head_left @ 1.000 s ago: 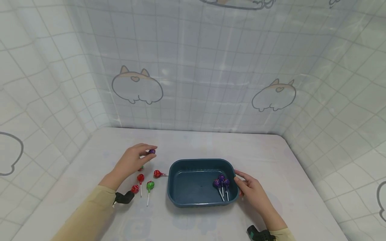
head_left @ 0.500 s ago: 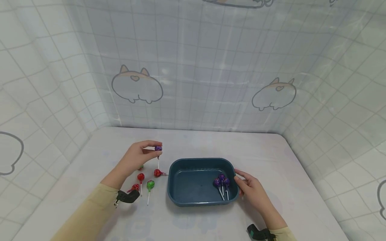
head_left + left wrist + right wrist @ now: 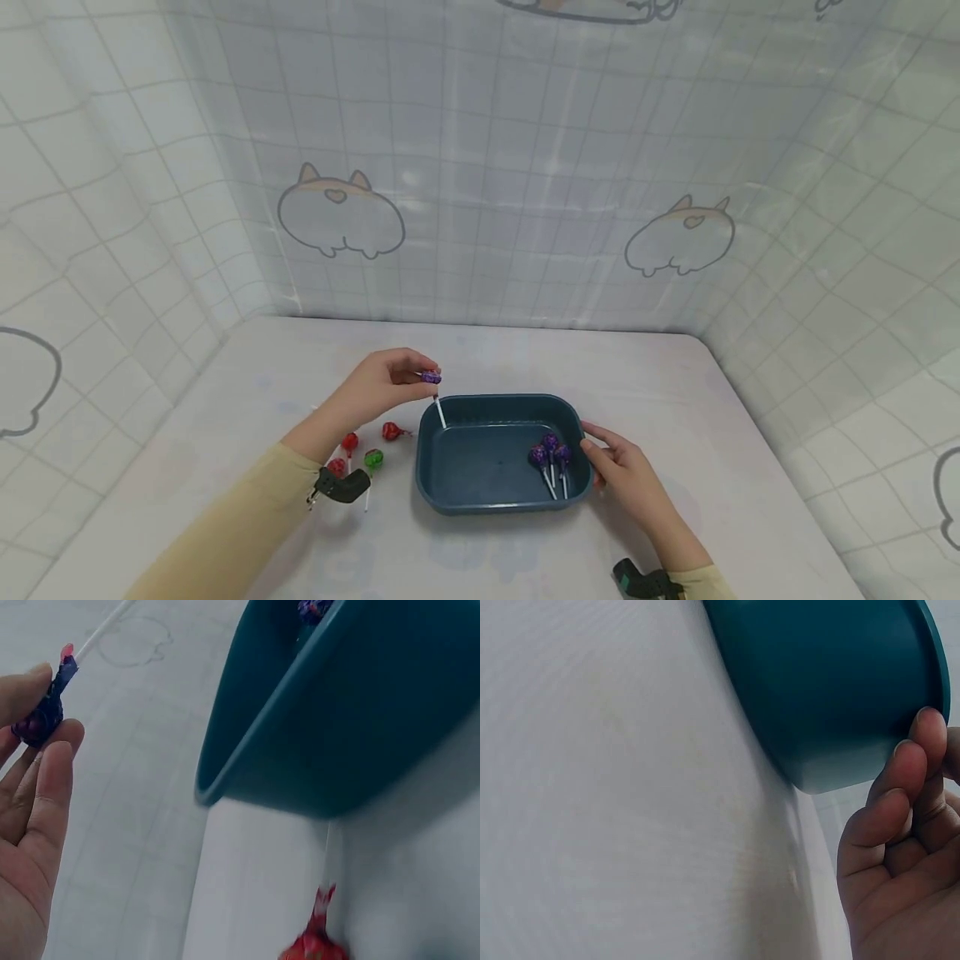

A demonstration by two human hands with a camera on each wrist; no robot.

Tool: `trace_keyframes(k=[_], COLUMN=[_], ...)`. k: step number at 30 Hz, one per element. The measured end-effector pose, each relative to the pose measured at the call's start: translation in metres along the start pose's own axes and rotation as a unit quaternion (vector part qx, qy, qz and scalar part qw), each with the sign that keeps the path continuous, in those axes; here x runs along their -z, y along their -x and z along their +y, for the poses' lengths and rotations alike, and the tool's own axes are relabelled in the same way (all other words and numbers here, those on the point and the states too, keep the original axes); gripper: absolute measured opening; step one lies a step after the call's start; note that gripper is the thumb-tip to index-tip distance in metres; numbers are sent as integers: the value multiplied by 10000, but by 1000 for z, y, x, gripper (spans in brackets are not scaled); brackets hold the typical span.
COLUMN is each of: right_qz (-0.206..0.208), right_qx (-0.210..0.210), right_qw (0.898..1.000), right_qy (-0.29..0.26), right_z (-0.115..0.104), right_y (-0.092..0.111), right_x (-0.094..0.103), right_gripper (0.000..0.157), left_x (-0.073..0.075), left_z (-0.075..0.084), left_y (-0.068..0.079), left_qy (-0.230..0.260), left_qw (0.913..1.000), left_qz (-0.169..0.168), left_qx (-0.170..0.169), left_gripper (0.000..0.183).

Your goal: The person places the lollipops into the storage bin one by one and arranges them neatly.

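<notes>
A purple-wrapped lollipop (image 3: 431,377) is pinched by its head between the thumb and fingers of my left hand (image 3: 378,387). Its white stick slants down over the left back corner of a dark teal plastic bin (image 3: 498,507). In the left wrist view the held lollipop (image 3: 45,716) shows its twisted wrapper end. My right hand (image 3: 630,479) holds the bin's right side, thumb at the rim and fingers against the outer wall (image 3: 825,690). Inside the bin, three purple lollipops (image 3: 551,442) lie together at the right, sticks toward the front.
Left of the bin lie a red lollipop (image 3: 392,431), two more red ones beside my left wrist, and a green lollipop (image 3: 373,459). My left forearm partly covers this group. A curtain (image 3: 510,208) with cartoon drawings hangs behind the white table (image 3: 637,358).
My left hand has carried the purple lollipop rightward from above the loose lollipops to the bin's left back corner. The right hand and the bin have stayed in place.
</notes>
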State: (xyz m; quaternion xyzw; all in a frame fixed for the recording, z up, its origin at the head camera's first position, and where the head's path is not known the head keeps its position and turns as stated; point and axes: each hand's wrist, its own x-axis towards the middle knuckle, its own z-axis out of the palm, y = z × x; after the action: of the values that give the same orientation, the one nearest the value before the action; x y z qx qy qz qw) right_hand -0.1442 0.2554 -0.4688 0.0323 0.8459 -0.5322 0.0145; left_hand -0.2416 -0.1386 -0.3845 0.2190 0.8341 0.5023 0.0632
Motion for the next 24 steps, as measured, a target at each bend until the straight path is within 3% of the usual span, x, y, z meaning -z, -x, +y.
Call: trace_keyframes(k=[7, 12, 16, 24], right_qz=[-23, -36, -39, -40], right_qx=[32, 72, 49, -16], right_qw=[10000, 9999, 10000, 10000], right_qy=[-50, -68, -78, -34], right_z=[0, -1, -1, 0], right_y=[0, 1, 0, -1], right_x=[0, 1, 1, 0], right_gripper=[44, 47, 44, 45], left_x=[-21, -33, -42, -63], left_z=[11, 20, 27, 37], left_y=[-15, -26, -35, -52], left_qy=[-127, -84, -250, -367], left_qw=[9985, 9953, 9926, 9882], left_qz=[-522, -873, -966, -1192], left_qx=[-103, -407, -692, -890], left_gripper=[40, 37, 36, 32])
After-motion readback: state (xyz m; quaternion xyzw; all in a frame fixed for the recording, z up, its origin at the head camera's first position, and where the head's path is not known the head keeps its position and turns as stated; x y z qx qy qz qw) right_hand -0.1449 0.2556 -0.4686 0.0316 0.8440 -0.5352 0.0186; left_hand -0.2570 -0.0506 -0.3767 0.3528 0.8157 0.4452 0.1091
